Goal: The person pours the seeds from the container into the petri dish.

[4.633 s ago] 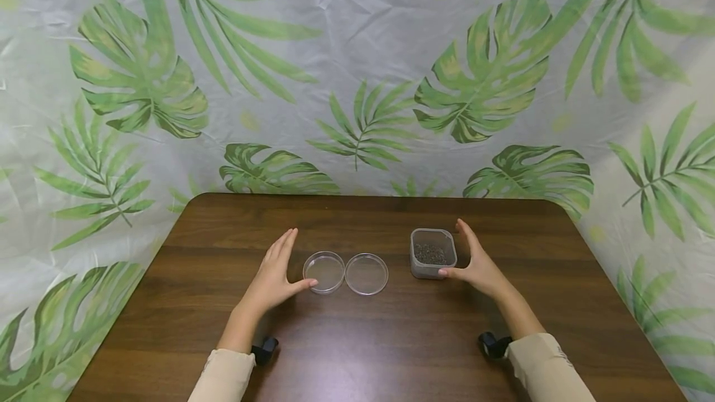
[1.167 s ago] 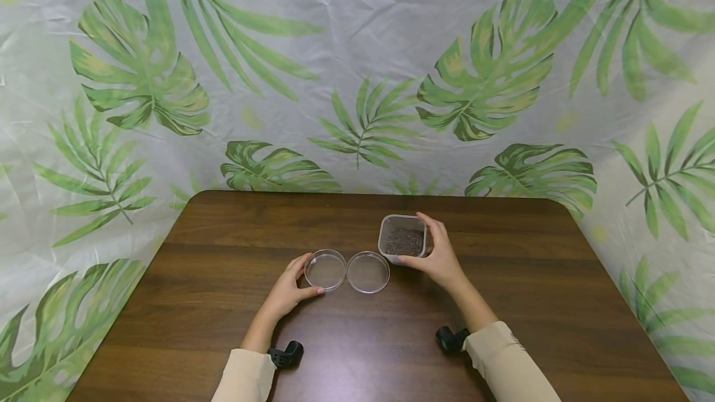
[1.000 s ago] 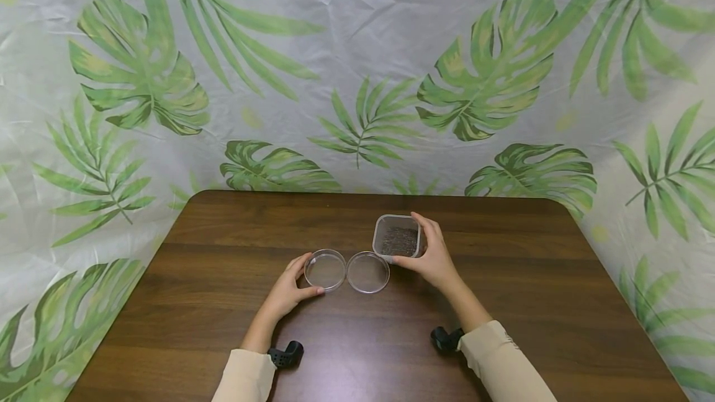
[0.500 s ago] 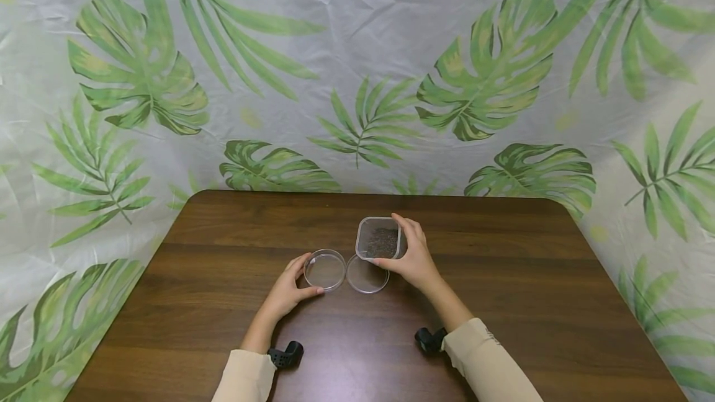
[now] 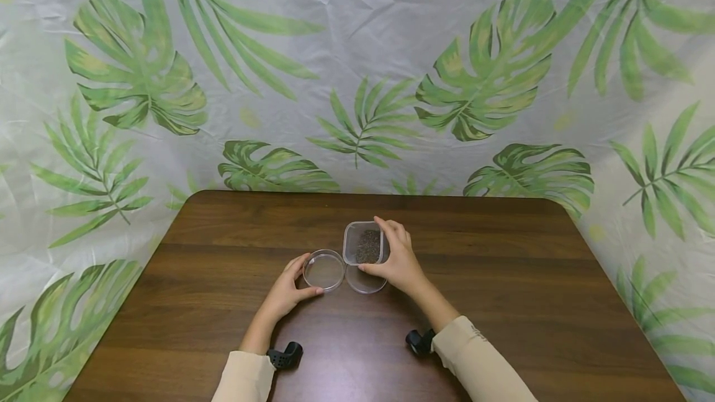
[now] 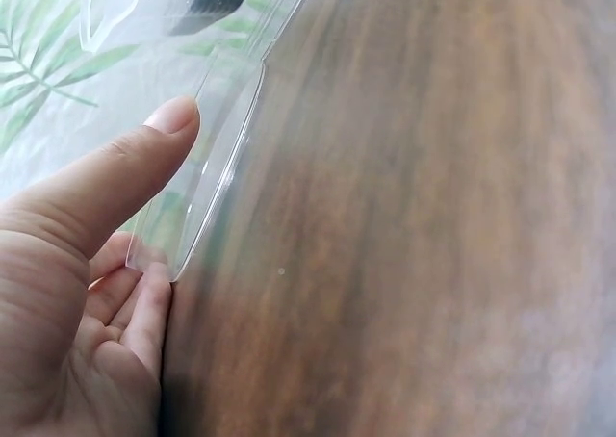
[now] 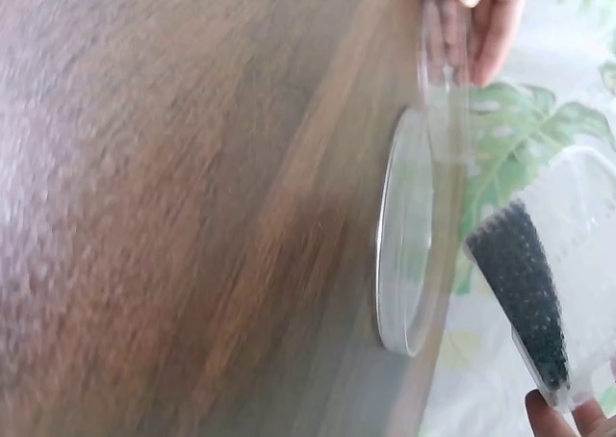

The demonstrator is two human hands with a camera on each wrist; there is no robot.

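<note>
My right hand grips a clear square plastic tub by its side, fingers at the far edge and thumb at the near one. Dark, fine grains lie heaped toward one side of the tub, which is tilted and raised above the table. Below it sits the right-hand petri dish half, partly hidden by the tub in the head view. My left hand holds the other clear petri dish half at its left rim, between thumb and fingers. The two dish halves lie side by side, rims meeting.
The brown wooden table spreads around the dishes. Behind its far edge hangs a pale cloth printed with green leaves. Black wrist cameras sit on both forearms, below cream sleeves.
My right hand has gripped the tub, lifted it and carried it left over the right-hand dish half, tilting it. Earlier my left hand closed in on the left dish half; lately it has stayed still.
</note>
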